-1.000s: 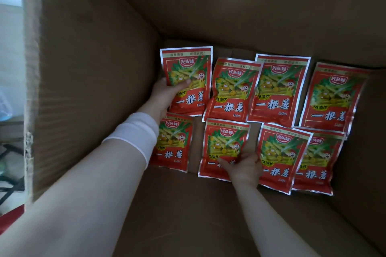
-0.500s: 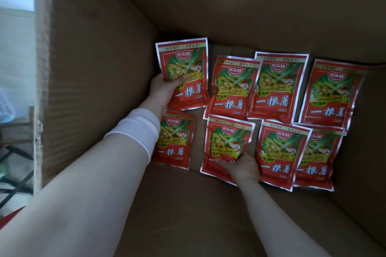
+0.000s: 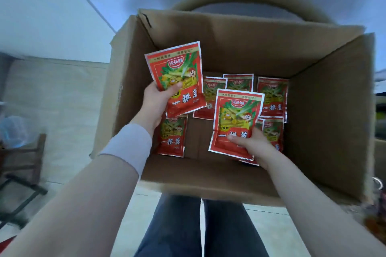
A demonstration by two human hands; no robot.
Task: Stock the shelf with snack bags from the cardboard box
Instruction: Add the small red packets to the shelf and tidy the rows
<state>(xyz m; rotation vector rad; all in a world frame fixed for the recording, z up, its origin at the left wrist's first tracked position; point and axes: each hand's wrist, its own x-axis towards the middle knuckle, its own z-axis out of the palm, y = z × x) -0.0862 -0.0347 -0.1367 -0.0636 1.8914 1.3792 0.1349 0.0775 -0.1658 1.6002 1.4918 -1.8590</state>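
Each hand has one: left hand (image 3: 157, 107) pinches left bag (image 3: 174, 69) at its lower left, right hand (image 3: 253, 147) pinches right bag (image 3: 237, 117) at its bottom, both upright above spare bags (image 3: 272, 98) flat on box (image 3: 325, 115) floor, shelf unseen.

We count eight snack bags (image 3: 172, 137): two raised, the left bag (image 3: 177, 73) in the left hand (image 3: 155, 106) and the right bag (image 3: 236, 119) in the right hand (image 3: 253, 146), and six lying in the one cardboard box (image 3: 325, 110), one mostly hidden.
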